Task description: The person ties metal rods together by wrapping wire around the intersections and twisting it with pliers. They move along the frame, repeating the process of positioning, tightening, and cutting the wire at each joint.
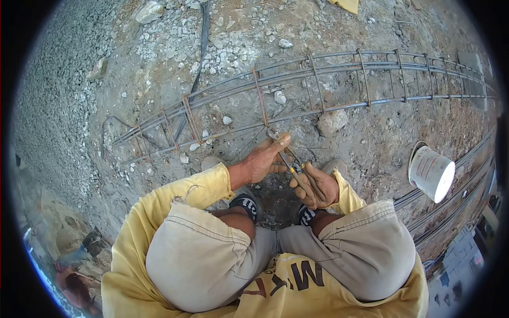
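My right hand (321,186) is closed round the handles of a pair of pincers (287,160), with the two arms spread apart. The pincers' head points up at the near bar of a long steel rebar cage (297,115), close to a tie where thin wires stick out. Beside that head is my left hand (260,163), its index finger and thumb together at the bar and the other fingers half curled. What it pinches, if anything, is hidden. Square stirrups (260,95) cross the cage's long bars.
A white bucket (432,172) lies tilted at the right, near long bars (440,209) on the ground. Stones, one large rock (332,122) among them, lie under the cage. A gravel heap (53,106) covers the left. Another person (74,289) appears at the lower left.
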A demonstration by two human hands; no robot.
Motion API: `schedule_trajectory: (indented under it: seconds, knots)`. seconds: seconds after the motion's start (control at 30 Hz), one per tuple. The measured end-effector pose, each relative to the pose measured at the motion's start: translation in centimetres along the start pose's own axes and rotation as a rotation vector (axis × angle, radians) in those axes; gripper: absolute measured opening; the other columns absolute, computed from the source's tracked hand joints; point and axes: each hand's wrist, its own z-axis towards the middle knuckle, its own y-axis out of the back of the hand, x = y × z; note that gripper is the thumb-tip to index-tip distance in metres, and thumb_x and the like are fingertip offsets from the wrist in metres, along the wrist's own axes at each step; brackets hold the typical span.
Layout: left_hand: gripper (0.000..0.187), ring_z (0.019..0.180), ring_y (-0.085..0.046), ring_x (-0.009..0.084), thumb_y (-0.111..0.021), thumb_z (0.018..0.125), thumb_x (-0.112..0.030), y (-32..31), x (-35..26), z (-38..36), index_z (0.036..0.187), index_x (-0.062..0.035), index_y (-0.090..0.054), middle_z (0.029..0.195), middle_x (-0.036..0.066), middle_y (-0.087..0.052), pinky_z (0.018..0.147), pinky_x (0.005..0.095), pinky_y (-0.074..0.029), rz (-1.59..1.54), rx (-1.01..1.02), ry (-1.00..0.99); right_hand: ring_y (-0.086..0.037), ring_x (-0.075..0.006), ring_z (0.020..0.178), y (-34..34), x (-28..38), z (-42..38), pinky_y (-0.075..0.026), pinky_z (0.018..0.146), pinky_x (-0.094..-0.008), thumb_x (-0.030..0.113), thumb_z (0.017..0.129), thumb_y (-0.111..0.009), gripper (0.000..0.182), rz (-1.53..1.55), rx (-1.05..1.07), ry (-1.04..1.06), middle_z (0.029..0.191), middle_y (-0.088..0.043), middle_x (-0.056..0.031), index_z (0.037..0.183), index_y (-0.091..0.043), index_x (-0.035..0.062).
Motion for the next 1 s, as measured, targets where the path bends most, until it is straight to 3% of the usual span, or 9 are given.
schedule_trajectory:
  seconds: [0.07,0.17,0.3,0.4,0.5,0.6,0.7,0.83,1.0]
  knots:
    - [0.058,0.108,-0.057,0.0149,-0.054,0.099,-0.054,0.2,0.4,-0.3,0.144,-0.0176,-0.045,0.126,0.003,-0.058,0.089,0.0366,-0.049,-0.025,0.025,-0.042,-0.064,-0.0201,0.059,-0.2,-0.6,0.6,-0.048,0.045,-0.0325,0.063,0.101,-0.034,0.065,-0.167,-0.254,0.020,0.082,-0.068,-0.0096,0.115,-0.062,0.0065]
    - [0.055,0.112,-0.057,0.0163,-0.052,0.101,-0.053,1.6,1.1,0.3,0.143,-0.0177,-0.045,0.129,0.004,-0.057,0.092,0.0379,-0.049,-0.065,0.098,-0.068,-0.061,-0.0186,0.049,1.8,-0.3,0.5,-0.049,0.044,-0.0301,0.064,0.102,-0.030,0.066,-0.193,-0.188,0.111,0.073,-0.065,-0.0079,0.112,-0.059,0.0053]
    - [0.054,0.114,-0.058,0.0170,-0.050,0.101,-0.052,2.7,1.3,0.1,0.141,-0.0162,-0.047,0.126,0.004,-0.058,0.093,0.0382,-0.049,-0.093,0.145,-0.058,-0.059,-0.0138,0.047,1.6,-1.1,0.5,-0.049,0.044,-0.0278,0.051,0.101,-0.050,0.047,0.095,0.293,0.069,0.065,-0.057,-0.0013,0.113,-0.047,0.0064]
    - [0.052,0.113,-0.058,0.0166,-0.048,0.103,-0.050,3.2,1.1,-0.7,0.141,-0.0142,-0.048,0.123,0.003,-0.059,0.093,0.0374,-0.049,-0.054,0.170,-0.089,-0.059,-0.0127,0.048,1.4,-1.4,0.9,-0.047,0.043,-0.0241,0.040,0.099,-0.062,0.038,0.118,0.352,0.008,0.070,-0.058,-0.0028,0.112,-0.044,0.0086]
    - [0.051,0.111,-0.059,0.0161,-0.046,0.105,-0.046,3.4,0.9,-0.8,0.142,-0.0118,-0.047,0.122,0.003,-0.059,0.092,0.0355,-0.050,0.009,0.155,-0.101,-0.067,-0.0200,0.067,0.9,-1.0,0.2,-0.055,0.059,-0.0299,0.036,0.097,-0.063,0.042,-0.503,-0.216,0.269,0.085,-0.064,-0.0107,0.120,-0.047,0.0038]
    - [0.050,0.108,-0.060,0.0152,-0.044,0.106,-0.044,3.7,1.1,-0.5,0.142,-0.0092,-0.048,0.123,0.004,-0.060,0.089,0.0329,-0.051,0.076,0.138,-0.141,-0.068,-0.0324,0.093,-3.9,0.1,-0.4,-0.055,0.082,-0.0392,0.031,0.095,-0.062,0.051,-1.433,-0.780,0.380,0.106,-0.065,-0.0212,0.131,-0.048,-0.0017]
    - [0.049,0.102,-0.062,0.0144,-0.042,0.107,-0.044,3.6,1.3,0.0,0.138,-0.0067,-0.052,0.120,0.006,-0.062,0.086,0.0303,-0.052,0.222,0.062,-0.220,-0.062,-0.0399,0.109,-4.4,0.4,-0.7,-0.046,0.099,-0.0437,0.030,0.098,-0.058,0.055,-1.790,-0.922,0.411,0.117,-0.063,-0.0263,0.139,-0.046,-0.0047]
    - [0.049,0.092,-0.064,0.0140,-0.041,0.107,-0.043,3.3,1.5,-0.1,0.129,-0.0024,-0.058,0.112,0.008,-0.066,0.082,0.0285,-0.052,0.463,-0.082,-0.310,-0.062,-0.0398,0.108,-4.5,0.2,-0.1,-0.046,0.099,-0.0418,0.027,0.100,-0.053,0.051,-1.813,-0.881,0.399,0.115,-0.063,-0.0277,0.140,-0.045,-0.0040]
    - [0.050,0.087,-0.065,0.0142,-0.040,0.108,-0.043,3.0,1.8,0.0,0.121,0.0004,-0.060,0.108,0.009,-0.068,0.077,0.0286,-0.052,0.421,-0.092,-0.342,-0.064,-0.0402,0.108,-6.3,1.0,-0.6,-0.048,0.093,-0.0439,0.030,0.102,-0.050,0.046,-1.577,-0.777,0.271,0.108,-0.065,-0.0283,0.135,-0.050,-0.0012]
